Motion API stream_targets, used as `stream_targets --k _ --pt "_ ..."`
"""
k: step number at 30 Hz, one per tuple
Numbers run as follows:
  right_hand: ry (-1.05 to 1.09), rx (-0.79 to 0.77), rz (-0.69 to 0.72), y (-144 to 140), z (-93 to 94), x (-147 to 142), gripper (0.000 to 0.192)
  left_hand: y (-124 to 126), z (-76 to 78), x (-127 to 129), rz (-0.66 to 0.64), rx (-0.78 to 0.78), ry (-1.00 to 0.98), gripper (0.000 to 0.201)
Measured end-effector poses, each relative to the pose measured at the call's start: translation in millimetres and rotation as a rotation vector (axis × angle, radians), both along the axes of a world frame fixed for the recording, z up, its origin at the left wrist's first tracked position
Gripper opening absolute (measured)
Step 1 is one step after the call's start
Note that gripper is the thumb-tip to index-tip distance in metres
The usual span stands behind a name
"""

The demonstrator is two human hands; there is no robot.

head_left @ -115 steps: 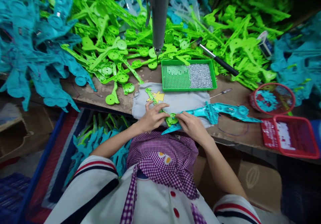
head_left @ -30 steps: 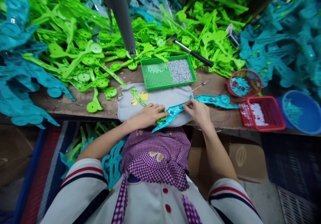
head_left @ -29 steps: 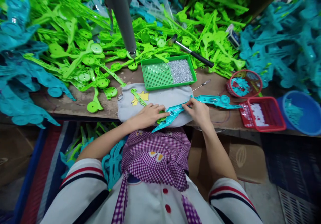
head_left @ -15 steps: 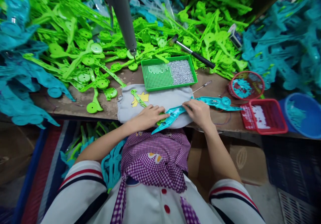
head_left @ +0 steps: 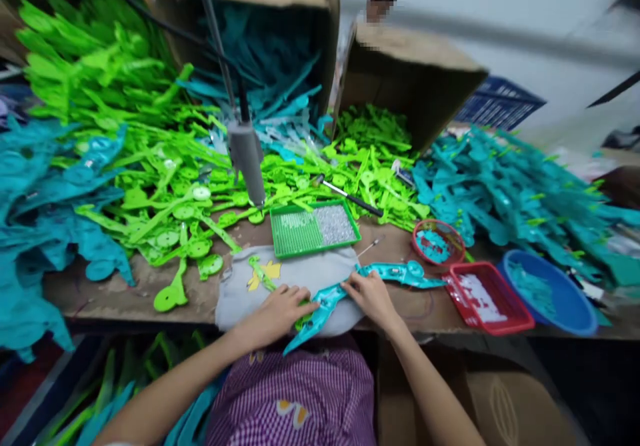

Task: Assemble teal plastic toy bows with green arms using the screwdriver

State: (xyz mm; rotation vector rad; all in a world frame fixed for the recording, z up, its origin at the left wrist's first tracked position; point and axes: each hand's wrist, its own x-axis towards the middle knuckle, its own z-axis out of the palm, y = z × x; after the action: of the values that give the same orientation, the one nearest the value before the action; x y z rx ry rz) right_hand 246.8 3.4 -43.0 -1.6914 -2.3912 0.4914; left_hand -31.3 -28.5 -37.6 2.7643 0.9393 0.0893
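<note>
A long turquoise plastic piece [head_left: 325, 306], shaped like a hanger arm, lies slantwise over a grey cloth [head_left: 235, 299] at the table's front edge. My right hand [head_left: 373, 296] pinches its upper end between thumb and fingers. Curled over a slim lime-green plastic arm [head_left: 259, 271] is my left hand [head_left: 280, 313], its fingertips against the turquoise piece; the green arm's middle is hidden under the palm. A second turquoise arm [head_left: 400, 273] extends to the right from beside my right hand; whether the two turquoise pieces are joined, I cannot tell.
Behind the cloth stands a green tray [head_left: 315, 254] of small metal parts, with a grey power screwdriver [head_left: 247, 166] hanging above. A hammer [head_left: 350, 196] lies behind it. Red baskets [head_left: 520, 323] and a blue basin [head_left: 585, 326] stand right. Green and turquoise heaps [head_left: 505, 193] surround the workplace.
The head view has tilted up, bringing cardboard boxes and a wall into sight. Both hands keep nearly the same hold on the plastic pieces over the cloth.
</note>
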Motion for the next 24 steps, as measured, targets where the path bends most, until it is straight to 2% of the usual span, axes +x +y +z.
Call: stream_targets --k 6,13,16,20,24 --pt "-0.185 0.043 0.027 3.5 2.3 -8.2 0.022 -0.5 -2.1 2.1 0.058 -0.067 -0.026 0.058" --pt "-0.079 -0.141 -0.022 12.3 10.2 -11.8 0.015 1.1 -3.1 1.7 0.067 -0.055 -0.012 0.061" --pt "-0.105 -0.159 -0.05 10.4 14.9 -14.9 0.014 0.6 -2.5 1.0 0.07 -0.063 -0.013 0.059" --pt "-0.1 -0.016 -0.096 -0.1 13.5 -17.5 0.015 -0.1 0.1 1.5 0.061 -0.049 -0.015 0.052" --pt "0.149 0.235 -0.245 -16.7 12.1 -12.7 0.02 1.3 -2.3 2.9 0.058 -0.033 -0.01 0.051"
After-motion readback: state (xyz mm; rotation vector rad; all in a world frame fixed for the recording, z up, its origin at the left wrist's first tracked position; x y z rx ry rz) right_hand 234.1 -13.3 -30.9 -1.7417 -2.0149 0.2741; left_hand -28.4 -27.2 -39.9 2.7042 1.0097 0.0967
